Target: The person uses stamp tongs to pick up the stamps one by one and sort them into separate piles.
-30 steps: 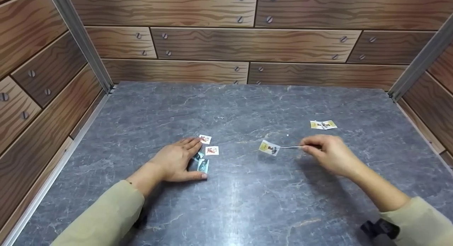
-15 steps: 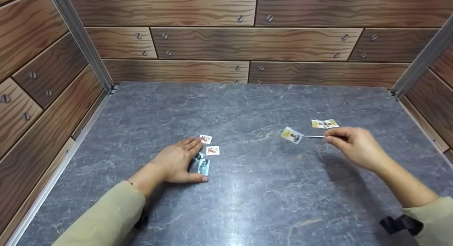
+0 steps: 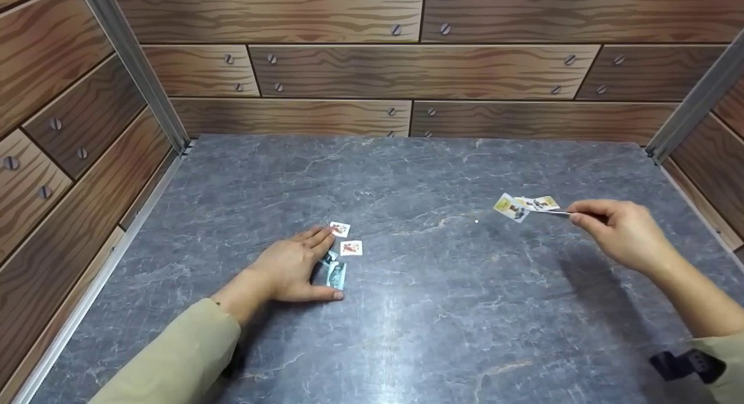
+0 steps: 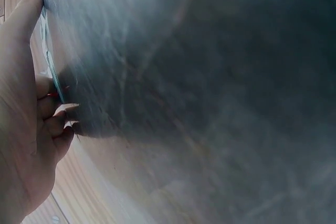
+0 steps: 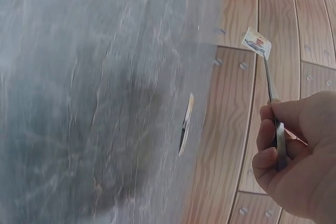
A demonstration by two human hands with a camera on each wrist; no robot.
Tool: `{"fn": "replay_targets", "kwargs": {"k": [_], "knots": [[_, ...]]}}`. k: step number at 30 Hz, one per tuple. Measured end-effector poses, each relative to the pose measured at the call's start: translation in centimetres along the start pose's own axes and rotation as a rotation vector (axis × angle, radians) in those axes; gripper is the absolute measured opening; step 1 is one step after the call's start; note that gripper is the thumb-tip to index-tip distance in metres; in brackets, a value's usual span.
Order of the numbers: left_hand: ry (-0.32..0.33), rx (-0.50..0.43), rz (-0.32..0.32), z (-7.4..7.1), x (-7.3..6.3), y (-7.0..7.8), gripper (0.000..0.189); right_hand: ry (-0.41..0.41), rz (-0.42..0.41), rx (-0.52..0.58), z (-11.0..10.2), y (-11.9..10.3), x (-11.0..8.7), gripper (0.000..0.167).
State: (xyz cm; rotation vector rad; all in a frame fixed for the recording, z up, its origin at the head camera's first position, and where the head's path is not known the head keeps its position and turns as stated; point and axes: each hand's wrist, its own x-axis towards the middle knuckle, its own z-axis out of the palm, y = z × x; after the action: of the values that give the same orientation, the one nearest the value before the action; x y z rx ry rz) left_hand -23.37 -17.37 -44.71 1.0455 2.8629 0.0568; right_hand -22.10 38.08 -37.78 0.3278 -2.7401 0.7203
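Note:
My right hand (image 3: 625,235) pinches a pair of metal tweezers (image 5: 270,82) between thumb and fingers. At their tip hangs a small yellow-and-white picture card (image 3: 509,207), tilted and above the table. In the head view it partly overlaps a similar yellow picture piece (image 3: 544,203) lying on the table. My left hand (image 3: 290,267) rests on the table with fingers extended. A teal picture card (image 3: 336,275) lies between its thumb and fingers, and another teal piece (image 3: 330,257) is partly hidden by the hand. Beside the fingertips are two white cards with red figures, one farther (image 3: 342,228), one nearer (image 3: 351,248).
The grey marbled table (image 3: 407,311) is bounded by wood-patterned walls (image 3: 325,72) at the back and sides, with metal posts at the corners. A tiny white speck (image 3: 476,221) lies near mid-table. A black device (image 3: 689,364) sits at the right sleeve.
My right hand has moved right and away from me, carrying the card in the tweezers to beside the yellow piece on the table. The left hand has stayed in place.

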Motion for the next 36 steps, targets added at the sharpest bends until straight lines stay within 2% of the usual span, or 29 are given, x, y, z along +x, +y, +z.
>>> {"fn": "replay_targets", "kwargs": {"k": [5,11,15,29,36], "knots": [[0.01,-0.009,0.005,0.0,-0.1,0.0,0.122,0.009,0.035,-0.025,-0.6,1.1,0.1,0.019],[0.006,-0.004,-0.003,0.0,0.0,0.1,0.123,0.053,0.03,-0.048,-1.2,2.5,0.3,0.017],[0.003,-0.015,-0.005,0.0,0.0,0.0,0.123,0.046,0.056,-0.064,-1.4,3.4,0.4,0.019],[0.006,-0.014,-0.006,0.0,0.1,0.0,0.122,0.03,0.153,-0.078,-0.9,7.2,0.4,0.026],[0.005,-0.003,-0.008,0.1,0.0,0.0,0.123,0.026,0.181,-0.084,-0.2,8.4,0.3,0.026]]}}
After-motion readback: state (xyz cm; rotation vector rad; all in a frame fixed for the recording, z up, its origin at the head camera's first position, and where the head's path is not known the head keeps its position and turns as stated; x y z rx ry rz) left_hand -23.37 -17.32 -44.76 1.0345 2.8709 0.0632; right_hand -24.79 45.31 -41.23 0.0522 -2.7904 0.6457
